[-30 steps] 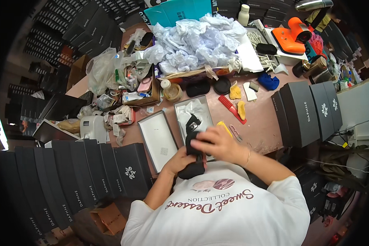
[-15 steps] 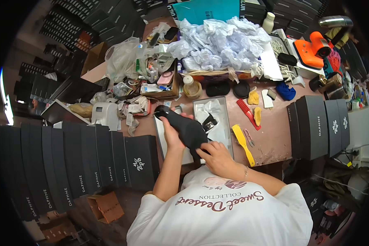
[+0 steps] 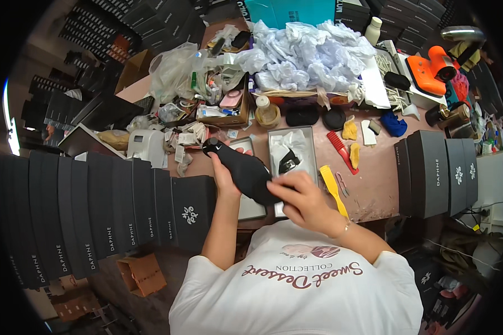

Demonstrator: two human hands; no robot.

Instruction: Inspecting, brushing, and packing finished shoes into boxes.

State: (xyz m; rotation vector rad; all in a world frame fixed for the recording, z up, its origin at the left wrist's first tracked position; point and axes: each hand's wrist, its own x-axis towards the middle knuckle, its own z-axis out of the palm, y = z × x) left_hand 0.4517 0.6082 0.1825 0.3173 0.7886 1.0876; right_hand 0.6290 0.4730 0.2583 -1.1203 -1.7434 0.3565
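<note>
A black shoe [image 3: 245,173] is held over the near edge of the table, its sole facing up and its heel at the upper left. My left hand [image 3: 224,180] is wrapped round it from below, near the heel and middle. At the toe end, my right hand [image 3: 307,202] presses its curled fingertips against the shoe. Just beyond is an open shoebox [image 3: 315,153] with white tissue paper [image 3: 296,142] and another black item with a shiny buckle [image 3: 288,162]. Partly hidden under the shoe lies a grey box part [image 3: 252,210].
A yellow shoehorn-like tool [image 3: 334,190], a red brush [image 3: 341,151] and yellow sponge pieces [image 3: 350,129] lie to the right. Dark shoeboxes [image 3: 425,173] stand at both sides. Crumpled white paper [image 3: 313,56], a jar [image 3: 267,114] and an orange device [image 3: 427,75] sit farther back.
The shoe has turned so its sole faces up more, and its toe end has risen slightly. My right hand has shifted up and right along the toe.
</note>
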